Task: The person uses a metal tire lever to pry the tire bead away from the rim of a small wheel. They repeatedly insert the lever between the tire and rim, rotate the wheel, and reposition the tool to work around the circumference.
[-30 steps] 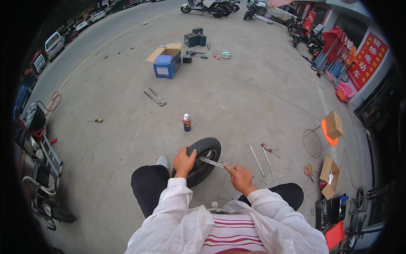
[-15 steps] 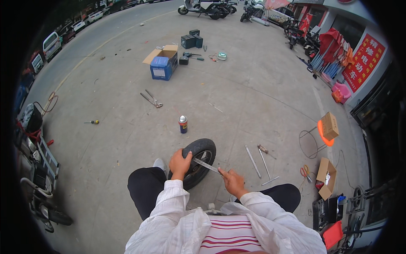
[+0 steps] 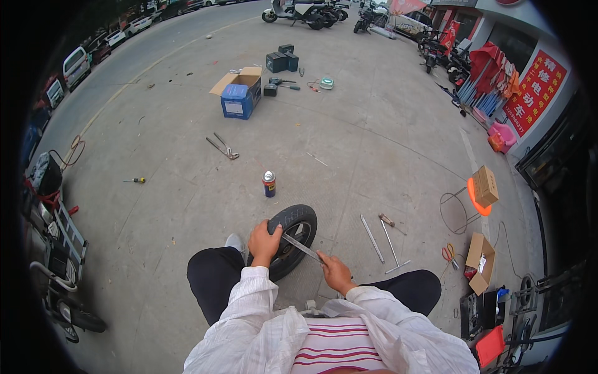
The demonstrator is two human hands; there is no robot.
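Observation:
A small black tyre [image 3: 298, 224] stands on the concrete between my knees. My left hand [image 3: 264, 242] grips its near left side. My right hand [image 3: 336, 272] holds one end of a flat metal bar [image 3: 301, 247], whose other end reaches across the tyre toward my left hand. I sit low, with dark trousers and white sleeves in view at the lower edge.
A spray can [image 3: 268, 184] stands just beyond the tyre. Long metal tools [image 3: 381, 238] and scissors [image 3: 448, 253] lie to the right, by cardboard boxes [image 3: 479, 262]. Pliers [image 3: 222, 146], a screwdriver [image 3: 137, 180] and a blue box [image 3: 237, 100] lie farther off. A scooter [image 3: 56, 249] stands at left.
The view has shifted slightly; my hands stay on the tyre and bar, with the bar angled a little lower across the tyre.

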